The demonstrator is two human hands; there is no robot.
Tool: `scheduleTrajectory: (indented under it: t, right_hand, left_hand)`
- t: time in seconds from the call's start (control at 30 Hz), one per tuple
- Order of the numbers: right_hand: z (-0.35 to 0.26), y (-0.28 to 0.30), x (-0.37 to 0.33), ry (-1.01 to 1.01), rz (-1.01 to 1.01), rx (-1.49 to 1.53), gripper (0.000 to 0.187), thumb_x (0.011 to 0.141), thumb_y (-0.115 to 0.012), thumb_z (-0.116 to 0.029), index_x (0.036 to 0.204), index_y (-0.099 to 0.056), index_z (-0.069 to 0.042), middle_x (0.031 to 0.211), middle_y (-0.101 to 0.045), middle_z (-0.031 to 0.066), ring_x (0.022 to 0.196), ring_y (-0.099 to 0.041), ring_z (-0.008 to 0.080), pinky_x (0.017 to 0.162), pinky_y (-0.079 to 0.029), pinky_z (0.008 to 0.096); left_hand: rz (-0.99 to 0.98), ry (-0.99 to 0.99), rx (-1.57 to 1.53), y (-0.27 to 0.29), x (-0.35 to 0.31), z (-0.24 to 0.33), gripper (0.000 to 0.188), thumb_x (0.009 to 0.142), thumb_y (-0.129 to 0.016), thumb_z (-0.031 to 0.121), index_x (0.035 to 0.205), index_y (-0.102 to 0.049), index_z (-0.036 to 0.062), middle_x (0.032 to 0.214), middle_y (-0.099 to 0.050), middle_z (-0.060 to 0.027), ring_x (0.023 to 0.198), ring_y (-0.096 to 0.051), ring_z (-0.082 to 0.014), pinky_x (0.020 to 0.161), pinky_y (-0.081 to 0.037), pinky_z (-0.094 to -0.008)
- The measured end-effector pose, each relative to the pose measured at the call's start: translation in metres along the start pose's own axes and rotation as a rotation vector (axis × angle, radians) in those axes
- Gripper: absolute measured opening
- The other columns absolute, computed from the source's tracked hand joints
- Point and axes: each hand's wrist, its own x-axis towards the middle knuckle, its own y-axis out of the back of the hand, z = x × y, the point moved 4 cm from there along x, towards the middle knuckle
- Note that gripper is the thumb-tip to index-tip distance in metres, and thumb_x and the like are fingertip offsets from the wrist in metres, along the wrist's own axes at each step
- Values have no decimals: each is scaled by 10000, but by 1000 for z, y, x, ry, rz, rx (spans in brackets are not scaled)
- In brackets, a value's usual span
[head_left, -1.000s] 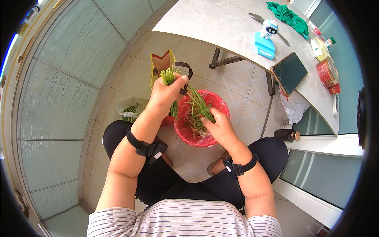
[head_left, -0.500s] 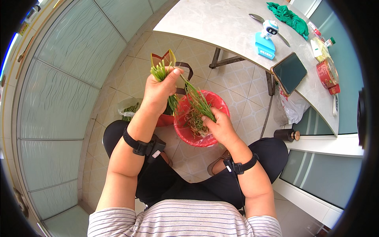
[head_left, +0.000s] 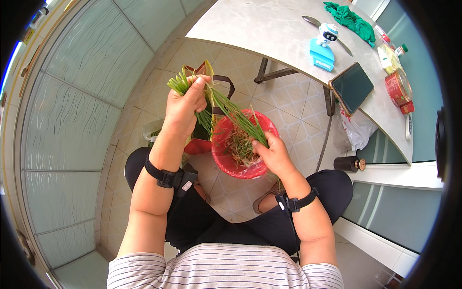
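Observation:
My left hand (head_left: 182, 111) is closed round a thick bunch of chives (head_left: 178, 84), its pale cut ends sticking out above the fist and its green leaves hanging below. My right hand (head_left: 275, 156) grips a thinner strand of chives (head_left: 237, 114), which slants up to the fingertips of my left hand. Beneath this strand stands a red bucket (head_left: 217, 161) with a plastic liner. Dry, tangled trimmings (head_left: 239, 146) lie in it. Where the thinner strand meets my left hand, I cannot tell how it is held.
A red and yellow bag (head_left: 196, 146) with dark handles stands left of the bucket, partly behind my left hand. On the table (head_left: 269, 33) at upper right lie a phone (head_left: 352, 89), a blue robot figure (head_left: 323, 50), a knife-like utensil and a green cloth (head_left: 351, 21).
My left hand has moved left with its bunch, tilting it. My right hand has shifted slightly right and down, so the thinner strand is stretched longer between the hands.

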Motion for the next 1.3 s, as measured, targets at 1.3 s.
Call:
scheduleTrajectory:
  t: [1.3]
  right_hand:
    - [-15, -6, -2, -184, -287, 870, 335, 904, -598, -338, 1092, -618, -62, 887, -621, 44, 773, -584, 143, 725, -479, 279]
  left_hand:
    - [-590, 423, 152, -35, -30, -21, 162, 901, -611, 175, 886, -624, 14, 697, -526, 14, 543, -354, -57, 484, -272, -217]
